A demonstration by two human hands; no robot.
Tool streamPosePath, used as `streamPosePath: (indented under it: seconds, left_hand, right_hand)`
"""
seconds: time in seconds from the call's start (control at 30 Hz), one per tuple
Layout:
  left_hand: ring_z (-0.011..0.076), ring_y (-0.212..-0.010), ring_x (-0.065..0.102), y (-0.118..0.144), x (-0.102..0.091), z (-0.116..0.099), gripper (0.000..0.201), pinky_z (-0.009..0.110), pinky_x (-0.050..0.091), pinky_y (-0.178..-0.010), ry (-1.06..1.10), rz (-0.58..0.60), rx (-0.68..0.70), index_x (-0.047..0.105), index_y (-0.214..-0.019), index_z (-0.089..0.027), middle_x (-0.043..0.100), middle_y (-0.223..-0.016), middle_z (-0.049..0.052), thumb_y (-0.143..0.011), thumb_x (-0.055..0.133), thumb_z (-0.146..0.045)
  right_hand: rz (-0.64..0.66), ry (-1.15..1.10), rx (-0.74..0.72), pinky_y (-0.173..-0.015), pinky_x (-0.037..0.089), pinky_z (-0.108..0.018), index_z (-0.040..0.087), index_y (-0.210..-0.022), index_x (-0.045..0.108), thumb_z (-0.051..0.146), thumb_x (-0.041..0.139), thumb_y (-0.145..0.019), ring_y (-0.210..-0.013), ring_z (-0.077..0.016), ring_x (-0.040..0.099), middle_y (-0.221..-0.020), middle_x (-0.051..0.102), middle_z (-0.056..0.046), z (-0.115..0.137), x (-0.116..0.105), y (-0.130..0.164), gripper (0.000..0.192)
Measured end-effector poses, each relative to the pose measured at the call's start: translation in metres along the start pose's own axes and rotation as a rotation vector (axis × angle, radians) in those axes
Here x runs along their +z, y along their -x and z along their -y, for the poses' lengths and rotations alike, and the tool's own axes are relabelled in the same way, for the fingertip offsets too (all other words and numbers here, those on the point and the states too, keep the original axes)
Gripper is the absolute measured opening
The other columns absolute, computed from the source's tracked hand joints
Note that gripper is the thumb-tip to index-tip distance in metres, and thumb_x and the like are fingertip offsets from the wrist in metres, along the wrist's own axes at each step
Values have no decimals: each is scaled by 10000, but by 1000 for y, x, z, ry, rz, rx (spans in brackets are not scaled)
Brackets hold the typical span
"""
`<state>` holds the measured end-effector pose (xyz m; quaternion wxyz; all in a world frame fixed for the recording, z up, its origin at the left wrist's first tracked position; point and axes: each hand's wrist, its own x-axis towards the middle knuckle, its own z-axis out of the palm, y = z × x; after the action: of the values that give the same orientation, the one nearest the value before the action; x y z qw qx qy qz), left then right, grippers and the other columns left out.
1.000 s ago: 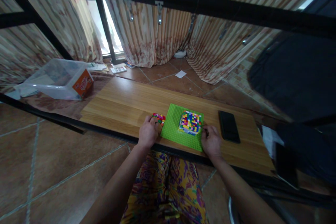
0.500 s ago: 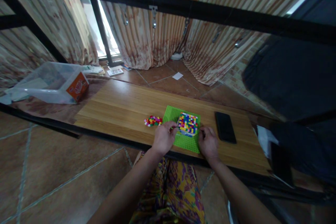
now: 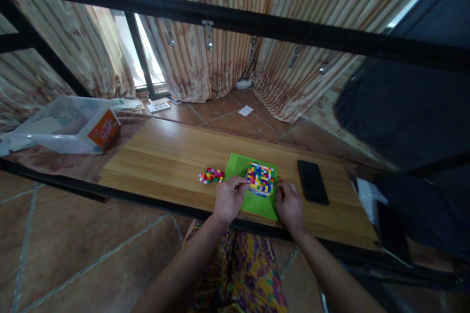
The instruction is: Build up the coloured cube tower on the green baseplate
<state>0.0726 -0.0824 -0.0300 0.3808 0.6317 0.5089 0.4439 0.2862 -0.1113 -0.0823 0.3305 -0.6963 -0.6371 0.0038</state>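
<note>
A block of small multicoloured toy bricks (image 3: 260, 178) stands on a green studded baseplate (image 3: 257, 208) on the wooden board. My left hand (image 3: 228, 199) is at the block's near left side, thumb and forefinger closed together close to its corner. Whatever those fingertips may pinch is too small to make out. At the plate's right edge, my right hand (image 3: 290, 205) has its fingers curled in, a little apart from the block. What lies inside them is hidden. A small pile of loose bricks (image 3: 212, 175) lies left of the plate.
A black phone (image 3: 313, 182) rests on the wooden board (image 3: 157, 156) to the right of my right hand. Far left stands a clear plastic bin (image 3: 69, 124) with an orange label. A black rail (image 3: 235, 12) crosses above, before striped curtains.
The camera view has shifted slightly, so the scene sits lower in the picture. My left fingertips have moved slightly at the block's corner. My right hand stays by the plate's edge.
</note>
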Motion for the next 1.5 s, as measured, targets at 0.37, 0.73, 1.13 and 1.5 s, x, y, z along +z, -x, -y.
streamPosePath:
  seconds: [0.37, 0.73, 1.13, 1.5]
  left_hand:
    - [117, -628, 591, -8, 8, 7, 16, 236, 476, -636, 412, -16, -190, 727, -715, -168, 676, -671, -1, -717, 711, -166]
    - [62, -462, 465, -26, 7, 0, 133, 200, 350, -476, 663, 85, -505, 641, -623, -157, 586, -543, -45, -531, 736, -135]
    - [90, -583, 540, -21, 15, -4, 95, 212, 447, -580, 470, -32, -382, 631, -657, -153, 592, -602, -38, -618, 713, -122]
    - [150, -788, 627, 40, 21, 17, 505, 303, 514, -797, 144, 149, -304, 600, -1199, -174, 672, -1105, 73, -701, 653, -105]
  right_hand:
    - [-2, -7, 8, -819, 463, -343, 190, -899, 606, 230, 416, -910, -886, -218, 567, -899, 602, -78, 2, -1, -1, 195]
    - [-6, 12, 10, -824, 462, -344, 191, -897, 604, 215, 415, -902, -888, -218, 567, -898, 605, -76, 3, 0, -1, 191]
    - [-4, 37, -25, -814, 474, -350, 186, -955, 622, 230, 380, -912, -905, -220, 572, -938, 608, -87, -2, 5, 1, 250]
    - [100, 173, -105, -788, 492, -322, 171, -1078, 691, 161, 383, -883, -863, -197, 609, -975, 642, -91, 2, -4, 6, 365]
